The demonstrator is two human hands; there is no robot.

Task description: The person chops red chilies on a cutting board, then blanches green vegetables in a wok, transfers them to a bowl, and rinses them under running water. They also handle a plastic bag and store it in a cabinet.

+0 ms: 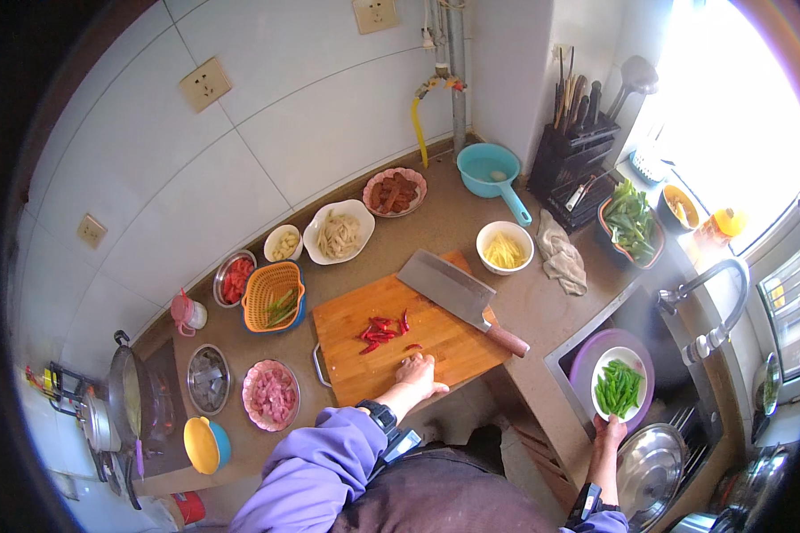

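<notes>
My left hand rests on the near edge of a wooden cutting board, thumb out to the side, with nothing visible in its grasp. Just beyond the fingertips lie several cut red chili peppers. A cleaver with a wooden handle lies across the board's right side. Over the sink, my right hand grips the near rim of a white dish of cut green chili peppers. Below that dish, a purple basin sits in the sink.
Left of the board stand a plate of sliced raw meat, an orange basket and a wok. Behind it are a bowl of yellow shreds and a blue dipper. A faucet and a metal lid are at right.
</notes>
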